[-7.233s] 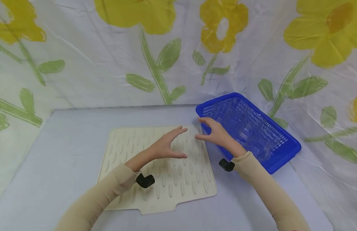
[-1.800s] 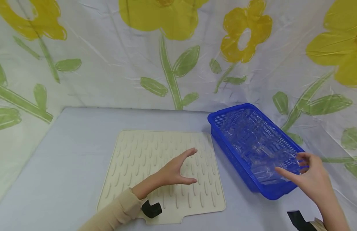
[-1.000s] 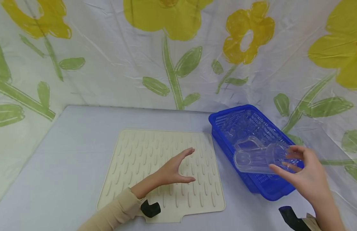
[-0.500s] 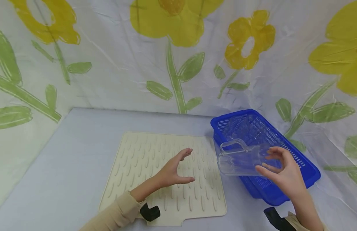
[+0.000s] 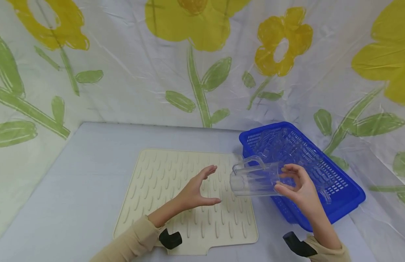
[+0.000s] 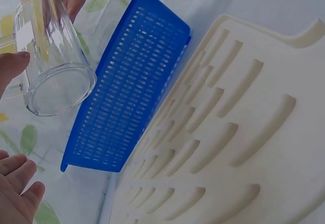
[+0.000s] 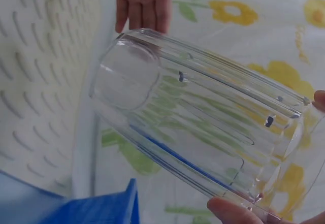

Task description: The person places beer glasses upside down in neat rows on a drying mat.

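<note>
Mug (image 5: 253,181) moved leftward, right grip (image 5: 302,192) pinching it, left grip (image 5: 192,193) spread, basket (image 5: 354,198) holding glassware (image 5: 281,145)

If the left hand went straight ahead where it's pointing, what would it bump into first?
Probably the clear mug, held sideways in the right hand, though the gap in depth is hard to judge.
</note>
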Motion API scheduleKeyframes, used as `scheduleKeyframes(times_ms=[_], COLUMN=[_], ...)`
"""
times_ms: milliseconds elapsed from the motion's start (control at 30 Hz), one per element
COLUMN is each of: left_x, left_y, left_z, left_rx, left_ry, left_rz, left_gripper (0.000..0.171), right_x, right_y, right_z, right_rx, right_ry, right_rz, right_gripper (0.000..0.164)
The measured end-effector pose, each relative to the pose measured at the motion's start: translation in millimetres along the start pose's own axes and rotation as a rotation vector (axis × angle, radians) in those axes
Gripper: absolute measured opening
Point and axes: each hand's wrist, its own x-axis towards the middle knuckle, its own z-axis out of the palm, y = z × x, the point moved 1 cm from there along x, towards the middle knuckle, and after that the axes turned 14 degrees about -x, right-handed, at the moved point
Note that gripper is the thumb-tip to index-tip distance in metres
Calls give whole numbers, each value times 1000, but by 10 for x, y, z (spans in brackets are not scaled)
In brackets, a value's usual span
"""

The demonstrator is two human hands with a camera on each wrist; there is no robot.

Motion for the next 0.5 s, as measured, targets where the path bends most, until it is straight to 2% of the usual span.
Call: scheduleKeyframes(times_ms=[100,167,300,400,500], left_x=[5,12,25,35,50], left_y=[-70,-72,36,143,217], left_z=[11,15,15,12,11], left_rx=[15,11,-21,-67,-99], left_ry=[5,6,14,33,50], left_rz=[-6,-8,-3,20,34], left_gripper=[84,84,82,79,77], right_x=[40,66,111,132,146], right_y=[204,473,940,1073,1099], right_z=[65,120,262,381,475], right_rx=[86,155,268,321,372], right_ry=[4,14,12,10,14], right_rz=[-22,-32,-48,-25,-16], right_gripper=[59,60,60,58,55])
